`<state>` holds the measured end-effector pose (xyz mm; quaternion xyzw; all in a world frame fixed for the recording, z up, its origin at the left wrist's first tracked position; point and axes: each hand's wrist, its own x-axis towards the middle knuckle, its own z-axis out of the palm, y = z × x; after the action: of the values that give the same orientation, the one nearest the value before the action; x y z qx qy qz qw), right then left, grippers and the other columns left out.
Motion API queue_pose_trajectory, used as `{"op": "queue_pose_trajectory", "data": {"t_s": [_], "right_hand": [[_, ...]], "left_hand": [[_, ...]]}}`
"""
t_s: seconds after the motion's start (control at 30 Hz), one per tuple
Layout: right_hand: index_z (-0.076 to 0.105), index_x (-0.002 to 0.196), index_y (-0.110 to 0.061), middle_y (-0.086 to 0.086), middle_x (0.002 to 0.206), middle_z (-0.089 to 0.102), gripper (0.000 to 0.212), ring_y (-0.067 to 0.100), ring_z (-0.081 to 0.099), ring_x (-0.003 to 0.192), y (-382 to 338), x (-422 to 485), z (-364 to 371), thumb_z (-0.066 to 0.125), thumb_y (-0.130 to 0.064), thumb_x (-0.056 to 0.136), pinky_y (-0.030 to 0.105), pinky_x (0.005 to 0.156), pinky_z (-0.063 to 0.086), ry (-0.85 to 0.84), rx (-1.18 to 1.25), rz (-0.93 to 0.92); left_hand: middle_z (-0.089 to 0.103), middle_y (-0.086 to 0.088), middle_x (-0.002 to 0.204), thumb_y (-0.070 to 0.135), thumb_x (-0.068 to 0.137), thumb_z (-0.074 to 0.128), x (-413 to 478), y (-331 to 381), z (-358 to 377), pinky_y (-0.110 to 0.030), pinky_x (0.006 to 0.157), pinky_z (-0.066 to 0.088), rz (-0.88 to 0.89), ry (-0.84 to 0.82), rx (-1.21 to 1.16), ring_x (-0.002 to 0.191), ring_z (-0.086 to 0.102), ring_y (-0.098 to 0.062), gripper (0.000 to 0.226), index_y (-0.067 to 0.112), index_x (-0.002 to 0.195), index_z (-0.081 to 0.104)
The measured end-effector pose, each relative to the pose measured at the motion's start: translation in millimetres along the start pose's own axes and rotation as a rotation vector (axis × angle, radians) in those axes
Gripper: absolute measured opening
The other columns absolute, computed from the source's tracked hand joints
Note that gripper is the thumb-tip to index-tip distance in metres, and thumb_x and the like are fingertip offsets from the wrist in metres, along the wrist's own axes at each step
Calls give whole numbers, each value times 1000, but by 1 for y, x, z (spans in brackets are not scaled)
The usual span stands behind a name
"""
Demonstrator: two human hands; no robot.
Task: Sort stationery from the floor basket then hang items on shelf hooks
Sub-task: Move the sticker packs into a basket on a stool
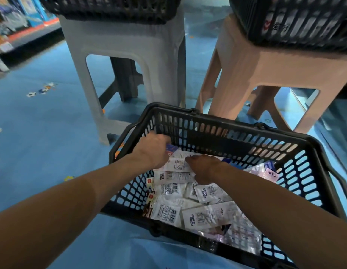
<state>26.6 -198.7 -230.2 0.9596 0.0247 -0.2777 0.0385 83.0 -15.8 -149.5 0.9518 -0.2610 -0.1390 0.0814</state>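
light: dim, blue-tinted | glare: sheen on packets | blur: upper baskets, shelves | edges: wide-angle bowing

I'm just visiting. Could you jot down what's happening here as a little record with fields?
place: blue floor of a shop
container: black floor basket
contents: white barcoded packets
left: left hand grips a few packets at the far side
right: right hand lies on the packets, grip unclear
behind: grey stool and pink stool, each bearing another basket
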Motion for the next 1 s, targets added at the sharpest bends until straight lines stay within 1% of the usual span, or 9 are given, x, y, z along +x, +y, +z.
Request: {"op": "queue_pose_trajectory", "data": {"t_s": [0.13, 0.27, 0.4, 0.5, 0.6, 0.7, 0.77, 0.9, 1.0], "right_hand": [[43, 143, -19, 8, 139, 52, 54, 32, 55, 125, -4, 9, 11, 63, -18, 93, 45, 99, 50, 54, 27, 20], [59, 95, -25, 6, 94, 65, 10, 28, 66, 93, 8, 9, 7, 51, -19, 100, 33, 76, 50, 353, 380, 51], [59, 73, -19, -1, 68, 53, 29, 16, 51, 67, 31, -11, -12, 61, -20, 101, 32, 70, 42, 433, 947, 38], [56, 81, -18, 9, 87, 58, 24, 21, 57, 82, 39, -31, -20, 58, -22, 104, 38, 73, 54, 315, 1242, 103], [62, 106, -18, 11, 114, 64, 12, 22, 61, 101, 49, -53, -29, 55, -28, 105, 36, 72, 56, 314, 1265, 137], [61, 115, -17, 9, 105, 63, 17, 19, 61, 91, 53, -64, -41, 55, -29, 106, 40, 80, 57, 337, 1276, 75], [64, 107, -15, 13, 98, 63, 12, 23, 63, 89, 47, -63, -47, 56, -25, 105, 44, 85, 59, 377, 1393, 23], [65, 106, -1, 26, 97, 66, 21, 25, 66, 84, 36, -52, -51, 63, -21, 102, 38, 73, 60, 542, 1516, 59], [67, 92, -10, 15, 87, 70, 18, 22, 63, 77, 44, -49, -38, 64, -26, 99, 36, 69, 53, 647, 1264, 199]], "left_hand": [[50, -20, 127, 9, 88, 55, 5, -8, 5, -46, 96, 51, 34, 31, -151, 111, 57, -42, 46, 26, 131, 60], [63, -21, 125, 0, 90, 51, 7, -16, 8, -37, 85, 53, 97, 64, -199, 109, 64, -39, 64, 28, 147, 49], [63, -15, 125, 5, 93, 60, 14, -17, 17, -35, 95, 51, 168, 144, -122, 112, 62, -32, 33, 18, 120, 73], [57, -14, 125, 16, 96, 64, 20, -19, 25, -39, 99, 50, 126, 150, -89, 114, 59, -33, 20, 11, 112, 73], [53, -16, 120, 17, 94, 55, 22, -16, 19, -37, 98, 47, 81, 135, -122, 116, 54, -33, 20, 6, 103, 69], [64, -12, 106, 39, 86, 48, 17, -7, 5, -26, 87, 42, 70, 17, -301, 110, 57, -24, 39, 8, 91, 72], [73, -8, 91, 52, 79, 57, 14, -1, 1, -32, 76, 52, 98, -101, -462, 92, 68, -23, 40, 16, 84, 74], [79, -5, 86, 38, 90, 77, 16, 6, 4, -35, 72, 60, 117, -120, -553, 80, 76, -21, 24, 14, 87, 74], [79, -7, 86, 35, 91, 77, 23, 2, 9, -39, 77, 63, 63, -71, -571, 80, 77, -22, 24, 11, 91, 76]]}}
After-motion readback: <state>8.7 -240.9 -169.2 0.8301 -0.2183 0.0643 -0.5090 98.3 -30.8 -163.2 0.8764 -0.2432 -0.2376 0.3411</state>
